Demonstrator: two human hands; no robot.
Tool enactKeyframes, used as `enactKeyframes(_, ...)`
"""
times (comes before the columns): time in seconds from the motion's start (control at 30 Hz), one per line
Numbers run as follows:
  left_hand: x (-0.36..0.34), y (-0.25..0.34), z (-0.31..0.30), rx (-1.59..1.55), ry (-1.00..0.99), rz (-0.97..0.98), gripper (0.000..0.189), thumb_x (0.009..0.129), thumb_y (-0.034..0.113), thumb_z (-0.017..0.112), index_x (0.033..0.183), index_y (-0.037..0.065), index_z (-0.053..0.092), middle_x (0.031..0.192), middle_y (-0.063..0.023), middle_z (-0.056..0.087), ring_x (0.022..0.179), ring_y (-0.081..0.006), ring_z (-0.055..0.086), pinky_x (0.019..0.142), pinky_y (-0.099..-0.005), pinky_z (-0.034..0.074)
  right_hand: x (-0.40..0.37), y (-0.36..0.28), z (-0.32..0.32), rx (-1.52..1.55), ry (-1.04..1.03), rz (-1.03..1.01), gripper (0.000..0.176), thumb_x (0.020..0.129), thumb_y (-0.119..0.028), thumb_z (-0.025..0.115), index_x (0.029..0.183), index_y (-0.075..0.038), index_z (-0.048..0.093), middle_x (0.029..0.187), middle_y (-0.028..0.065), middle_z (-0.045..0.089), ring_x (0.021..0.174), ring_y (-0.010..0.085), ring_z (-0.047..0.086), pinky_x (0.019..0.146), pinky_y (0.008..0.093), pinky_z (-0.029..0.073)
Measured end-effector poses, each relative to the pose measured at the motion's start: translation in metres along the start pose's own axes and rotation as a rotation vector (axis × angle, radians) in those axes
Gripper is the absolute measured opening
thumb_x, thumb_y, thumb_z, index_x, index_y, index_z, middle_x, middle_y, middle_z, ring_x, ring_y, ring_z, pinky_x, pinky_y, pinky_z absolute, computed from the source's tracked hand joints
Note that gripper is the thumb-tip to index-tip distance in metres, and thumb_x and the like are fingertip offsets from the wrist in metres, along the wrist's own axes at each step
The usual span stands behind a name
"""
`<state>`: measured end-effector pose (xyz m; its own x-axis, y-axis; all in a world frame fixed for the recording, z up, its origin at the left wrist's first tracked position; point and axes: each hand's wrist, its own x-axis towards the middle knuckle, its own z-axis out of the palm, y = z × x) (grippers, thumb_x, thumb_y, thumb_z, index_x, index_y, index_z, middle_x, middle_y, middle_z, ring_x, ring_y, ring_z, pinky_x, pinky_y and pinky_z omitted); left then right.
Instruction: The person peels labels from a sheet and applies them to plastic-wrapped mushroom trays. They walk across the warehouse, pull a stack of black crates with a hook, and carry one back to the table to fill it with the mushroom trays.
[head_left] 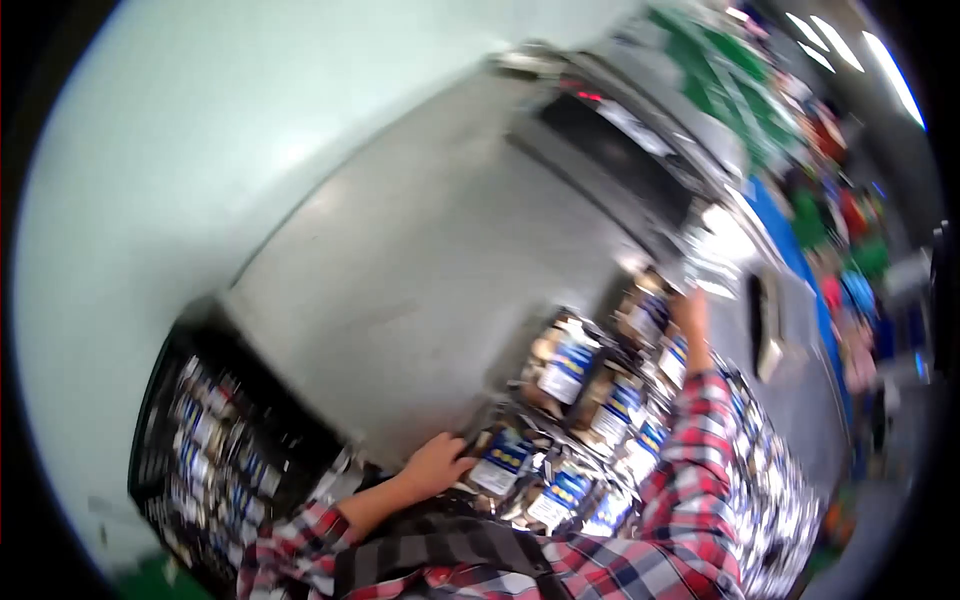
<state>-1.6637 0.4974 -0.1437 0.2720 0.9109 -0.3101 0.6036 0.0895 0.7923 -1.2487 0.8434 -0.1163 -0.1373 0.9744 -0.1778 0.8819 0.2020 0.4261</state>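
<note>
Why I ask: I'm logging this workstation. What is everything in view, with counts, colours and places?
Table: one, grey, centre
Labelled packs: at least six, mixed with blue-and-white labels, table's near right
Crate: one, black, lower left
Crated packs: several, uncountable, blue-and-white labels, inside it
Shiny packs: many, uncountable, silvery, beyond the right sleeve
Device: one, black and grey with red lights, table's far end
Wall: one, pale green, left
Ceiling lights: at least four, white, upper right
Background shapes: uncountable, multicoloured, right, blurred
Sleeves: two, red, white and dark plaid, below
Left hand: one, bare, beside the nearest-left pack
Right hand: one, bare, by the farthest packs, grip blurred
</note>
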Motion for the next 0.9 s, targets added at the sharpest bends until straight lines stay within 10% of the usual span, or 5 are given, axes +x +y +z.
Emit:
enactKeyframes(0.23, -0.028, 0.017, -0.031, -0.123, 0.235, 0.123, 0.018, 0.080, 0.020, 0.057, 0.082, 0.002, 0.056, 0.100, -0.0132, 0.056, 0.093, -0.0304, 0.053, 0.076, -0.0382, 0.045, 0.079, 0.107, 0.104, 1.131, 0.384, 0.007, 0.024, 0.086, -0.021, 0.051, 0.096, 0.001, 0.052, 0.083, 0.0135, 0.056, 0.074, 0.0235, 0.053, 0.069, 0.0373, 0.044)
enactKeyframes(0.4, -0.099, 0.005, -0.100, -0.276, 0.666, 0.199, 0.022, 0.078, 0.017, 0.060, 0.068, 0.002, 0.047, 0.101, -0.0154, 0.057, 0.085, -0.0312, 0.054, 0.071, -0.0381, 0.044, -0.029, 0.037, -0.120, 0.776, 0.630, 0.063, 0.024, 0.089, -0.019, 0.050, 0.103, 0.000, 0.051, 0.091, 0.0109, 0.056, 0.077, 0.0211, 0.053, 0.072, 0.0305, 0.043)
enactKeyframes(0.47, -0.137, -0.016, -0.117, -0.270, 1.007, 0.186, 0.026, 0.079, 0.013, 0.062, 0.063, 0.002, 0.044, 0.088, -0.0159, 0.057, 0.081, -0.0297, 0.055, 0.068, -0.0365, 0.044, -0.038, 0.021, -0.150, 1.314, 0.565, 0.161, 0.023, 0.088, -0.024, 0.053, 0.102, -0.005, 0.051, 0.091, 0.0012, 0.054, 0.081, 0.0093, 0.051, 0.061, 0.0252, 0.046)
enactKeyframes(0.7, -0.345, -0.166, -0.129, -0.510, 1.728, -0.499, 0.024, 0.085, 0.012, 0.054, 0.066, 0.005, 0.039, 0.068, 0.0039, 0.034, 0.065, -0.0051, 0.031, 0.053, -0.0225, 0.031, -0.078, -0.195, -0.274, 1.841, 0.229, -0.334, 0.008, 0.087, -0.018, 0.055, 0.089, -0.012, 0.052, 0.073, -0.0044, 0.052, 0.064, 0.0041, 0.048, 0.051, 0.0188, 0.040)
enactKeyframes(0.9, -0.507, -0.302, -0.117, -0.120, 1.813, -1.029, 0.018, 0.084, 0.017, 0.054, 0.079, 0.000, 0.052, 0.067, -0.0100, 0.050, 0.061, -0.0213, 0.049, 0.056, -0.0334, 0.040, -0.165, -0.435, -0.345, 1.655, -0.179, -0.585, 0.002, 0.087, -0.010, 0.053, 0.088, -0.009, 0.052, 0.071, -0.0015, 0.053, 0.060, 0.0053, 0.048, 0.048, 0.0159, 0.036)
